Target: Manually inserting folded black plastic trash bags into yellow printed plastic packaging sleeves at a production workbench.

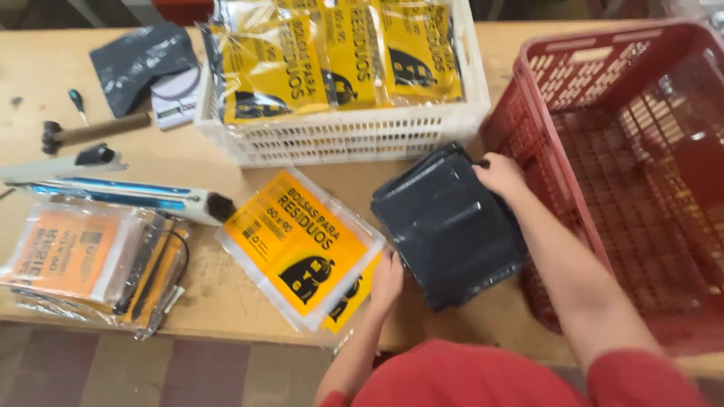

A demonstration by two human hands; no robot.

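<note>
At frame centre I see my left hand (387,280) pinching the edge of a yellow-labelled clear pouch (302,245), not yet filled. Right of it, my right hand (499,175) grips the folded dark bag stack (449,226). Filled packs sit in the white crate (339,136) above; the red crate (641,181) at right looks empty.

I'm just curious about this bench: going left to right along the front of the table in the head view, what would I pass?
Stack of orange packets → yellow packet → left hand → folded dark bags → right hand → red crate.
</note>
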